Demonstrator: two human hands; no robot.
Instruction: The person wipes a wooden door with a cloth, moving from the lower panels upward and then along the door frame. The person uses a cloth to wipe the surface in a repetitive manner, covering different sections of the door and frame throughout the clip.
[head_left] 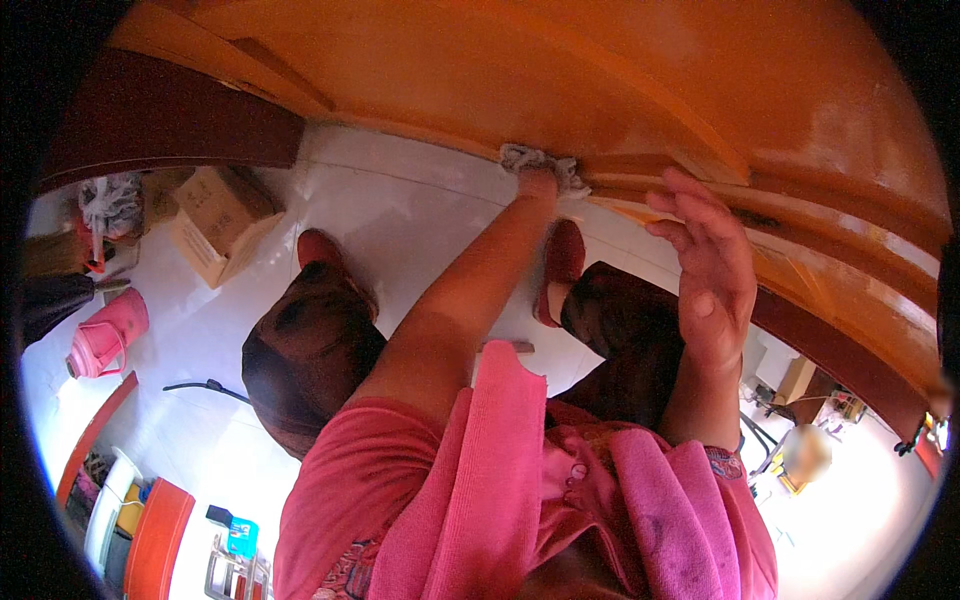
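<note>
My left arm stretches forward, and my left hand (538,184) presses a crumpled grey cloth (525,158) against the bottom edge of a large glossy orange-brown wooden panel (480,75), close to the floor. The cloth partly hides the fingers, which appear closed on it. Raised in front of the panel's lower right part, my right hand (712,275) is empty, with its fingers apart and slightly bent. I cannot tell whether its fingertips touch the wood.
My red shoes (565,262) stand on the pale tiled floor (420,200). At left are a cardboard box (222,225), a plastic bag (110,205) and a pink thermos flask (108,335). A pink towel (490,470) hangs from my neck. Various items lie at far right.
</note>
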